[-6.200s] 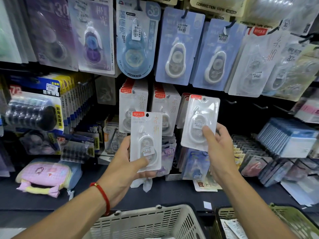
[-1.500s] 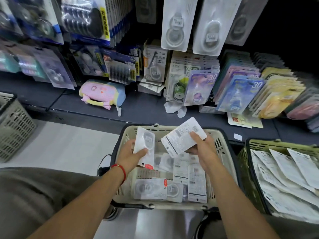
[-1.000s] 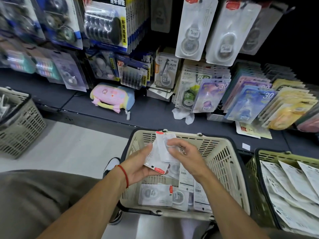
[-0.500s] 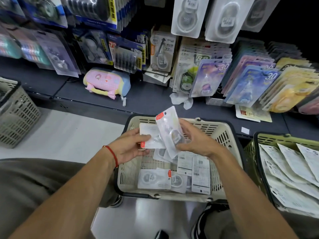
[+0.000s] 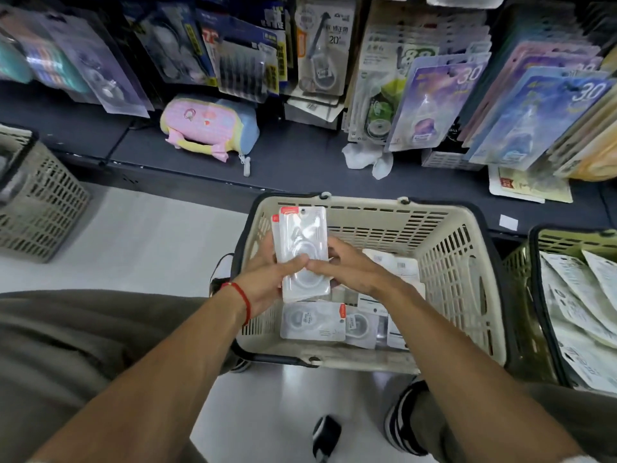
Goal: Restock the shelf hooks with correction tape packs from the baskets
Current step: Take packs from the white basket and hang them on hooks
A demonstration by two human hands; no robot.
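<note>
Over the beige basket (image 5: 467, 282) I hold two white correction tape packs (image 5: 302, 242) stacked together, red tabs at the top. My left hand (image 5: 267, 279) grips the stack from the left with its thumb across the front. My right hand (image 5: 350, 269) grips it from the right, fingers on the front of the lower half. More correction tape packs (image 5: 314, 320) lie on the basket floor, some face down with barcodes showing.
A green basket (image 5: 534, 262) with white packs stands at the right, a grey basket (image 5: 43, 202) at the left. The dark shelf ledge (image 5: 300, 162) carries a pastel pencil case (image 5: 210, 125) and rows of hanging stationery packs (image 5: 430, 101). My knees flank the beige basket.
The two packs, earlier held crossed and apart, now lie squared together as one upright stack between both hands. The camera has tilted further down toward the basket.
</note>
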